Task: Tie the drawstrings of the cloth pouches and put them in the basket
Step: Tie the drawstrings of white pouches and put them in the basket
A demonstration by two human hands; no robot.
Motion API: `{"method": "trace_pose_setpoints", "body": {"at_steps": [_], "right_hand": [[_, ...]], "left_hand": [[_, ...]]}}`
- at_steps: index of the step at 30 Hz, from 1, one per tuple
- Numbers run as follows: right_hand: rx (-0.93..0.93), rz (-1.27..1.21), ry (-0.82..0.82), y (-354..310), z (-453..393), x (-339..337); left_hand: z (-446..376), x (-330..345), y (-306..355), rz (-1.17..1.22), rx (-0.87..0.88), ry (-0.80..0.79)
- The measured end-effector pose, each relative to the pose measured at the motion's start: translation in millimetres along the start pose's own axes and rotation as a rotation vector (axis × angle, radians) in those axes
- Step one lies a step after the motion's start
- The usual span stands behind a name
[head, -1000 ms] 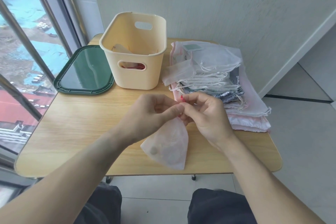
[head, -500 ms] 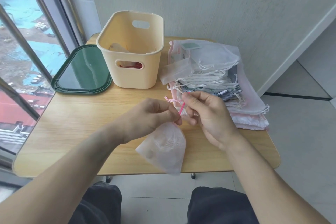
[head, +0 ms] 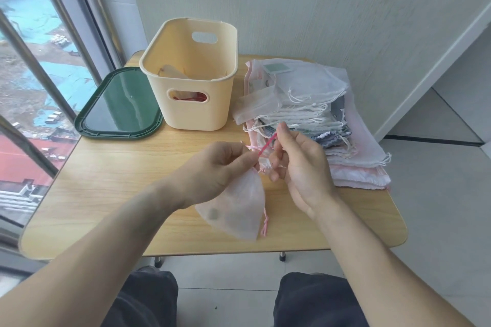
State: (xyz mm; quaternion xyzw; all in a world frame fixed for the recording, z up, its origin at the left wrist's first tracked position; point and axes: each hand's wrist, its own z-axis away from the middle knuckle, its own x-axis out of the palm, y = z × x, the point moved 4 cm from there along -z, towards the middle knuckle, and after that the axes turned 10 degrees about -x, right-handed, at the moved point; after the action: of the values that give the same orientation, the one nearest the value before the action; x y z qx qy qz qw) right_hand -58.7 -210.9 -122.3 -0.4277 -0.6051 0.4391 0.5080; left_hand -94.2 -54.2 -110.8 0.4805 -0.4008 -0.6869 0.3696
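The pouch [head: 235, 207] hangs over the near part of the table [head: 111, 180], its gathered neck pinched in my left hand [head: 215, 167]. My right hand [head: 297, 164] pinches the pink drawstring [head: 265, 145] and holds it taut, slanting up from the neck. A second pink cord end dangles beside the pouch. The basket [head: 196, 103] stands at the back, between a green lid [head: 119, 106] and a stack of pouches [head: 313, 119].

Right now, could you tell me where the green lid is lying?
In the head view the green lid lies flat at the table's far left corner, beside the window and touching the cream basket on its left.
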Motion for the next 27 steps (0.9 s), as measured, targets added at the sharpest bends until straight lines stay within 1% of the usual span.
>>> {"method": "trace_pose_setpoints", "body": {"at_steps": [2, 6, 9, 11, 12, 14, 15, 16, 17, 19, 22, 25, 26, 27], "right_hand": [[-0.019, 0.030, 0.003, -0.9, -2.5, -2.2], [-0.099, 0.123, 0.117, -0.7, -6.2, -9.5], [-0.122, 0.136, 0.161, -1.0, -6.7, -10.8], [-0.120, 0.128, 0.164, 0.1, -6.6, -8.8], [-0.122, 0.125, 0.161, 0.6, -6.6, -7.3], [-0.122, 0.125, 0.155, 0.7, -7.2, -3.7], [-0.119, 0.125, 0.158, 1.1, -7.4, -2.6], [-0.115, 0.127, 0.163, 0.4, -8.6, -1.7], [-0.111, 0.130, 0.169, 0.7, -8.4, -1.7], [-0.118, 0.128, 0.176, -0.7, -9.3, -1.0], [-0.130, 0.130, 0.174, -2.6, -10.9, -0.1], [-0.128, 0.126, 0.166, -3.3, -12.4, 0.3], [-0.126, 0.127, 0.165, -3.3, -12.6, 0.0], [-0.123, 0.131, 0.164, -3.5, -12.7, -0.4]], "left_hand": [[0.9, -6.5, 4.0, 0.104, 0.005, 0.151], [5.3, -38.5, 21.6, 0.218, 0.090, 0.444], [2.7, -73.6, 36.8, 0.390, 0.147, 0.555], [-3.7, -102.0, 52.9, 0.429, 0.200, 0.641], [-6.5, -118.3, 64.3, 0.378, 0.230, 0.731], [-9.8, -147.1, 91.6, 0.181, 0.305, 0.955], [-12.0, -155.1, 104.4, 0.069, 0.345, 1.036], [-18.6, -160.7, 114.6, -0.033, 0.373, 1.074], [-28.7, -162.5, 118.6, -0.118, 0.369, 1.073], [-58.9, -161.6, 115.1, -0.323, 0.266, 0.990], [-103.1, -147.1, 85.3, -0.676, 0.023, 0.745], [-119.5, -132.0, 58.2, -0.807, -0.188, 0.497], [-120.9, -130.4, 54.8, -0.811, -0.238, 0.432], [-120.6, -130.7, 54.0, -0.792, -0.270, 0.406]]}}
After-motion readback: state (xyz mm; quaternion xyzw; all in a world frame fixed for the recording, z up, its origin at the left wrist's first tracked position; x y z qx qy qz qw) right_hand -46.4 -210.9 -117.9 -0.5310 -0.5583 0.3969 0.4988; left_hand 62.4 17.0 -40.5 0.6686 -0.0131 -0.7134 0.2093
